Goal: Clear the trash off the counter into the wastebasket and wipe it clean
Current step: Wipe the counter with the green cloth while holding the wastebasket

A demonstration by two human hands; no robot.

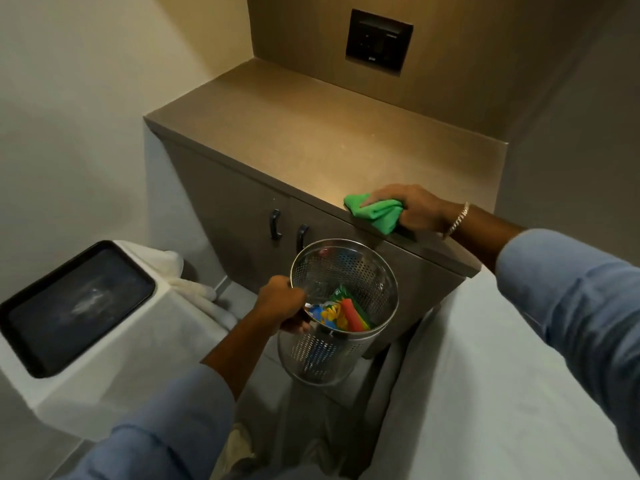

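A brown counter [294,133] tops a cabinet in a wall niche. At its front edge my right hand [412,211] presses a bunched green cloth [377,213] onto the surface. My left hand [282,301] grips the rim of a perforated steel wastebasket [332,351], held in the air just below and in front of the counter edge, tilted toward me. Inside it lie colourful wrappers [341,313] in blue, yellow, red and green.
Two dark handles [287,228] sit on the cabinet doors below the counter. A black wall panel [379,39] is set above it. A white stand with a black tray [74,306] is at the left; white bedding [485,393] lies at the right.
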